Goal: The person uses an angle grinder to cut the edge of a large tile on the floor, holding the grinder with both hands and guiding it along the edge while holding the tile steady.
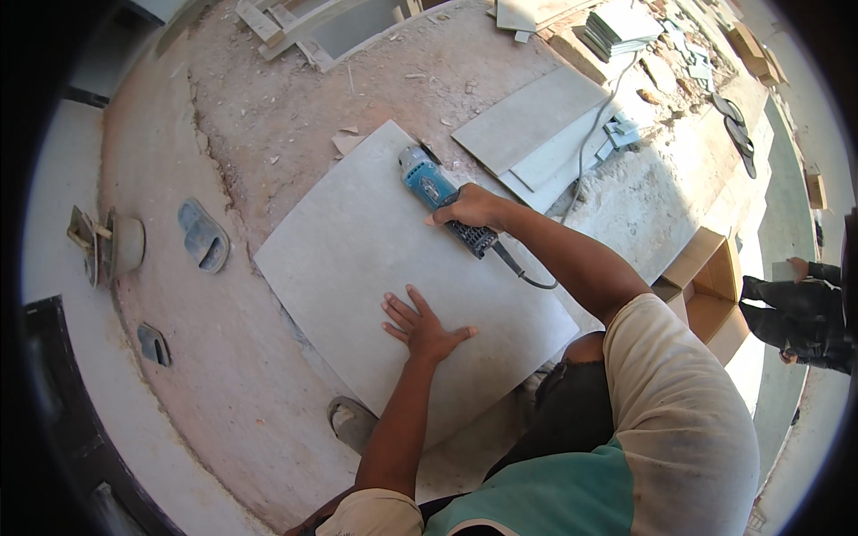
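A large pale grey tile (349, 241) lies in front of me, close to my knee. My left hand (424, 330) rests on it with fingers spread, holding nothing. In my right hand (469, 210) is a blue angle grinder (429, 183), gripped round its body. The grinder's silver head points away from me at the tile's far right edge. Its dark disc shows only in part beside the head, and I cannot tell whether it touches the tile. The grey power cord (523, 271) leaves the rear of the grinder and loops by my right forearm.
More tiles (536, 121) lie at the far right beside rubble and a tile stack (621, 31). An open cardboard box (706, 286) stands right. Slippers (204, 237) and a bucket (128, 243) are at left. Another person (800, 308) is at the far right.
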The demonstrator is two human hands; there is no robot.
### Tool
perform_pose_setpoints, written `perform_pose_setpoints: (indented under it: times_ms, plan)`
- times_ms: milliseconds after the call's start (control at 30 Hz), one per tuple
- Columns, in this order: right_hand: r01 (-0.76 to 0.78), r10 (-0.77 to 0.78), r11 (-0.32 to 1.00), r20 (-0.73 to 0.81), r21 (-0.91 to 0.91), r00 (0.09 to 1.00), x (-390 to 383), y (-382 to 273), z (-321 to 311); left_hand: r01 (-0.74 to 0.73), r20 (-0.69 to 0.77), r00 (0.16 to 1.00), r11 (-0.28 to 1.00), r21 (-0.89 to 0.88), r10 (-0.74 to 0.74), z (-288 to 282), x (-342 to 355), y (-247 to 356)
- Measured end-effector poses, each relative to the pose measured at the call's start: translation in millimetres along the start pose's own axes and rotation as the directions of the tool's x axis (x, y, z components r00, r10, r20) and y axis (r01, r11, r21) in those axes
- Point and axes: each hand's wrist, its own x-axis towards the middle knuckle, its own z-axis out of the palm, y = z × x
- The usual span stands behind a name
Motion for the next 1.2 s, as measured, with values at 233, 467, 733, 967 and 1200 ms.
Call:
perform_pose_setpoints:
  times_ms: [233,467,733,967,1200]
  plan:
    - [-0.015,0.015,1.0,-0.022,0.009,1.0,-7.8,0.4,1.4,-0.006,-0.012,1.0,1.0,-0.011,0.006,1.3,0.2,-0.7]
    - [-0.025,0.027,0.999,-0.041,0.041,0.999,-4.8,10.1,3.5,0.006,0.003,1.0,1.0,-0.002,-0.006,-1.5,-0.9,1.9]
    - [0.031,-0.029,0.999,-0.076,0.023,0.997,-1.5,10.1,9.0,-0.01,-0.026,1.0,1.0,0.0,0.01,1.7,0.7,-3.5]
    - [0.104,-0.097,0.992,-0.099,0.074,0.99,26.2,-15.7,8.3,-0.019,-0.055,0.998,0.999,0.037,0.021,9.5,5.1,-4.4]
    - [0.142,-0.128,0.984,-0.127,0.106,0.984,59.3,-34.1,4.9,0.002,-0.05,0.999,0.999,0.049,0.0,12.8,6.8,-4.6]
